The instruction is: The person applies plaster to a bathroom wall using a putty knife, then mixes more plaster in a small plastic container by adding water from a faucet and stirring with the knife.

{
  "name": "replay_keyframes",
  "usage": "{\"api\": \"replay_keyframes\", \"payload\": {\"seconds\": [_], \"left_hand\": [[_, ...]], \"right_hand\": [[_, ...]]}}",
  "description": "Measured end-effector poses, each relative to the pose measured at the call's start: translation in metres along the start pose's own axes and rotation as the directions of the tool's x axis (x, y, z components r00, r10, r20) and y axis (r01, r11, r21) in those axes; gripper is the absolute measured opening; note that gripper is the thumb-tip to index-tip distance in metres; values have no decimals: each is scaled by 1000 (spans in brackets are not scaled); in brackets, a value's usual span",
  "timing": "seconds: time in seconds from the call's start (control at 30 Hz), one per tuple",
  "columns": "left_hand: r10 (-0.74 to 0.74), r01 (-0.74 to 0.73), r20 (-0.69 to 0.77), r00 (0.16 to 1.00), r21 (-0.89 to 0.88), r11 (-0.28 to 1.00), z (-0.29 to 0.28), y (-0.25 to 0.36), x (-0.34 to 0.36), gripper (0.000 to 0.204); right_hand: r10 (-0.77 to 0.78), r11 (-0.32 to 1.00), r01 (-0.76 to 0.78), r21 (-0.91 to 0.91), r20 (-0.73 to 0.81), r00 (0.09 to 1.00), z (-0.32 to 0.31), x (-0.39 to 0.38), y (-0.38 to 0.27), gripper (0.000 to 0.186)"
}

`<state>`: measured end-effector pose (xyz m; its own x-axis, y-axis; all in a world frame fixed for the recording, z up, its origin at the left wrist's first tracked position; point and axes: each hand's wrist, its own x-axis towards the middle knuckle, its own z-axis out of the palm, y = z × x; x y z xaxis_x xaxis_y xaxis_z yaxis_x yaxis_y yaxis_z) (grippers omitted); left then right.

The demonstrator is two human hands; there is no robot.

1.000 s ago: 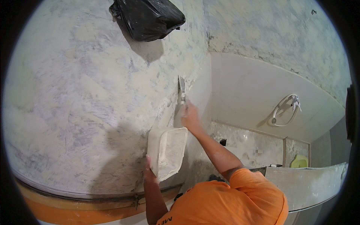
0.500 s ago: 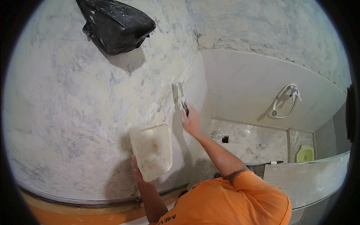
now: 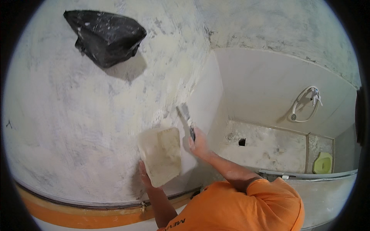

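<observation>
My left hand [image 3: 146, 175] grips a pale, putty-smeared plastic tub [image 3: 162, 158] from its left side and underneath; the tub is slightly blurred, close to the wall. My right hand [image 3: 198, 143] is closed round the dark handle of a putty knife [image 3: 184, 111], just right of and above the tub. The blade is at the white-smeared wall [image 3: 96, 115], near the rough band of plaster beside a smooth pale section [image 3: 204, 104]. Whether the blade touches the surface I cannot tell.
A black plastic bag [image 3: 108, 38] is on the upper left wall. At right are a hose spray [image 3: 314, 98], a dusty floor with a dark hole [image 3: 242, 141], a green squat toilet [image 3: 322, 163] and a curved ledge [image 3: 323, 184]. An orange band [image 3: 69, 217] runs along the bottom left.
My right hand and knife have moved down, nearer the tub. The tub has tilted and shifted in my left hand. The whole view has shifted, with the bag now lower and further left.
</observation>
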<state>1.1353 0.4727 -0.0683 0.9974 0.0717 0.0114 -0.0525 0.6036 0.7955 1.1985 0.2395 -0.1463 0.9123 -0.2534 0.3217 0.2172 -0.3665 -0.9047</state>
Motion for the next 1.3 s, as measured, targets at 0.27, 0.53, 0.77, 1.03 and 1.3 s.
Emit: {"api": "replay_keyframes", "payload": {"seconds": [0.27,0.53,0.77,1.03,1.3], "left_hand": [[-59,65,-214,975,23,998,54,-3,-29,57],[76,-90,96,993,150,985,52,-8,-5,56],[-91,105,-125,988,115,988,57,-28,26,57],[-415,414,33,909,45,909,64,-109,81,64],[-646,645,194,738,80,760,157,-155,143,66]], "right_hand": [[-15,1000,15,2,7,1000,-15,85,-29,59],[-1,990,57,-127,404,915,1,-25,11,58],[-207,976,194,-94,-155,966,-35,96,34,54],[-236,834,402,-378,414,879,-62,77,148,49],[-227,867,70,-494,-264,938,-188,150,85,56]]}}
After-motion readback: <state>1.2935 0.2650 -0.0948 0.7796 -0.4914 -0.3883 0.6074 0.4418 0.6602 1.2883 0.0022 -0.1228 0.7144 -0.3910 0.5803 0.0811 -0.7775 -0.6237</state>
